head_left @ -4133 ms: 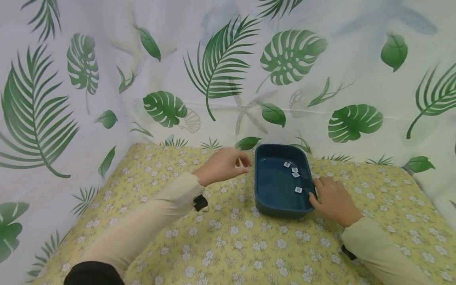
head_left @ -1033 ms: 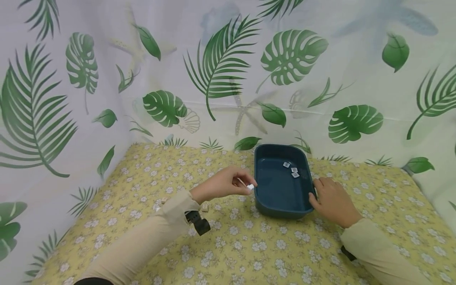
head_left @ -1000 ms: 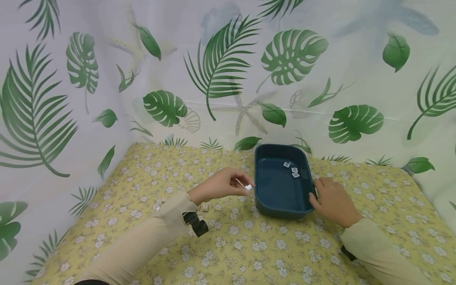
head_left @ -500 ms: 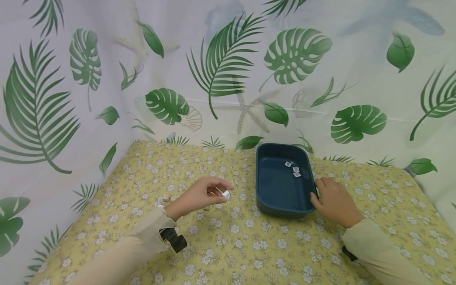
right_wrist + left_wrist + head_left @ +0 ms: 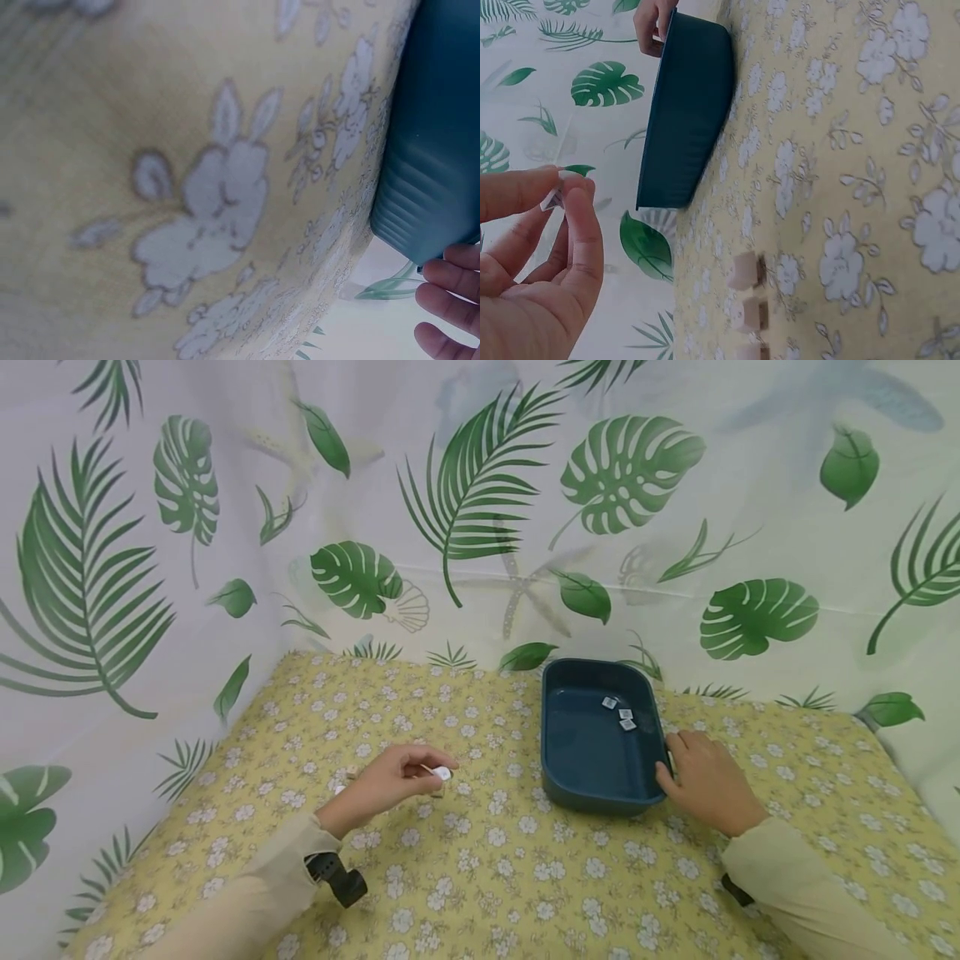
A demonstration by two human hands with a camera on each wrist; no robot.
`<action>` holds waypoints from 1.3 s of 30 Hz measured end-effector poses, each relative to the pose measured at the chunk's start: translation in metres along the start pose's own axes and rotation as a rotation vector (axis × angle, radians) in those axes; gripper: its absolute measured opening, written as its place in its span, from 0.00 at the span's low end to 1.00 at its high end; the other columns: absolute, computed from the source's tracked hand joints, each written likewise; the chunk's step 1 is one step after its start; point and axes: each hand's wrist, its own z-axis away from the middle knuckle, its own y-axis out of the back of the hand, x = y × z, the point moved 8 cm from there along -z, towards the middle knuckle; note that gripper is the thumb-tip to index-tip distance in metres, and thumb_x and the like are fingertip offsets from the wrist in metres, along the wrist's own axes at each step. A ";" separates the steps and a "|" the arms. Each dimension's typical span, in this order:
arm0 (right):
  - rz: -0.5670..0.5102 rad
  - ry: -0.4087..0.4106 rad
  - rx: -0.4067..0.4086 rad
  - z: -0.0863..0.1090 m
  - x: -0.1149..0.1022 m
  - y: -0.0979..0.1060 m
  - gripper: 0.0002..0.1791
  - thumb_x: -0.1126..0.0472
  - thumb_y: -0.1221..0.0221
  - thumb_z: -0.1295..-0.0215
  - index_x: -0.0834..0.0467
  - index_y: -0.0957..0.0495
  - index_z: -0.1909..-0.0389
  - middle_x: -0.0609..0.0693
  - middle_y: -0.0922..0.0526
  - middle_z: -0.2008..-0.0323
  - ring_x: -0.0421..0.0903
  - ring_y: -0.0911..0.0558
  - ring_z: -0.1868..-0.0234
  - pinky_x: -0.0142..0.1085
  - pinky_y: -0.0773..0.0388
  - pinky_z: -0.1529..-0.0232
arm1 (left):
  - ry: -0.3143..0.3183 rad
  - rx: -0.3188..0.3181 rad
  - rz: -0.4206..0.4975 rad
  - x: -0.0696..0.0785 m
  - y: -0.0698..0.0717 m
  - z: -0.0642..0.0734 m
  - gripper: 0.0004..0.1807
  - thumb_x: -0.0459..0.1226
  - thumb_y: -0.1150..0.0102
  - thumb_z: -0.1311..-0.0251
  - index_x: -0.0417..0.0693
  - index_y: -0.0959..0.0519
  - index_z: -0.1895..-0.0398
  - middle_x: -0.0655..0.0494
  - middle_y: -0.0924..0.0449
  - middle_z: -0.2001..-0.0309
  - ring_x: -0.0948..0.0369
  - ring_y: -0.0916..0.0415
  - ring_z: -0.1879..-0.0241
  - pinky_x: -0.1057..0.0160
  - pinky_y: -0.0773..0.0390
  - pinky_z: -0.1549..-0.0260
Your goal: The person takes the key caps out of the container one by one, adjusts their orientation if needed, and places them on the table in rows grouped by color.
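Observation:
Thumb and fingertips of my left hand [image 5: 382,785] pinch a small white square piece [image 5: 442,773], raised above the cloth. Dark print shows on the piece [image 5: 553,196] in the left wrist view. My right hand [image 5: 708,781] rests at the right rim of a dark blue bin [image 5: 558,793], thumb tip overlapping the rim. In the right wrist view its fingers [image 5: 450,307] lie loosely extended beside the bin's corner. Inside the bin are three more white pieces, including a far one [image 5: 609,702] and a near one [image 5: 627,725], printed sides up.
Small beige blocks [image 5: 748,315] stand in a row on the yellow floral tablecloth [image 5: 487,877], partly hidden behind my left hand in the head view. A leaf-print curtain [image 5: 480,485] rises behind the table and along its left side.
Earlier, one more white piece lay in the bin; now the bin holds three. My left hand, pinching a piece, has moved left and slightly nearer, away from the bin. The right hand stays.

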 end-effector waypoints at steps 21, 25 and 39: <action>0.006 0.008 -0.007 -0.001 -0.001 -0.001 0.15 0.59 0.43 0.41 0.69 0.28 0.63 0.61 0.25 0.72 0.53 0.26 0.74 0.46 0.28 0.75 | 0.073 0.274 -0.375 -0.023 0.043 0.030 0.11 0.35 0.38 0.42 0.47 0.23 0.56 0.51 0.19 0.59 0.58 0.21 0.60 0.60 0.20 0.60; 0.009 0.014 0.004 -0.001 -0.001 0.001 0.16 0.59 0.43 0.42 0.70 0.27 0.63 0.61 0.25 0.72 0.53 0.26 0.74 0.47 0.28 0.75 | 0.064 0.301 -0.460 -0.028 0.051 0.036 0.08 0.35 0.38 0.43 0.47 0.21 0.59 0.53 0.19 0.62 0.59 0.22 0.62 0.58 0.21 0.59; -0.006 0.009 0.013 -0.001 -0.002 0.001 0.17 0.59 0.43 0.41 0.72 0.27 0.62 0.63 0.24 0.70 0.55 0.25 0.72 0.49 0.26 0.73 | 0.032 0.316 -0.703 -0.046 0.054 0.042 0.07 0.35 0.32 0.49 0.52 0.16 0.65 0.59 0.19 0.63 0.58 0.25 0.63 0.60 0.24 0.64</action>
